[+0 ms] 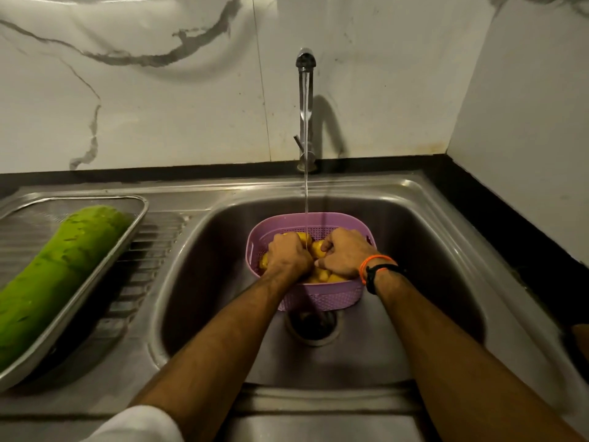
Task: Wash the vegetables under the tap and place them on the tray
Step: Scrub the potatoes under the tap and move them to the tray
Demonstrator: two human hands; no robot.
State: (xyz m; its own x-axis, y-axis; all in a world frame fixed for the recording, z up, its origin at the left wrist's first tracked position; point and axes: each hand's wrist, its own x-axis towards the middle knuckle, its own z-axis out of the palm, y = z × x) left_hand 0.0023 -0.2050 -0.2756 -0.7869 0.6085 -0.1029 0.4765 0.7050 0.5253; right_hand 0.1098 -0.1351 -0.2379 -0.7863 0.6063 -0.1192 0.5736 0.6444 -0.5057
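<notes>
A purple perforated basket (322, 296) stands in the steel sink (424, 250), holding several yellow vegetables (318, 248). Water runs from the tap (306, 62) in a thin stream into the basket, between my two hands. My left hand (288, 253) is down among the vegetables with its fingers curled round one. My right hand (345, 253), orange and black bands at its wrist, also grips a yellow vegetable. Most of the vegetables are hidden under my hands. On the left, a steel tray (95, 275) on the drainboard holds a long green gourd (54, 272).
The drain (314, 328) lies just in front of the basket. A ribbed drainboard (149, 250) runs between tray and basin. Marble-patterned wall tiles stand behind, and a black counter edge (510, 224) runs along the right side.
</notes>
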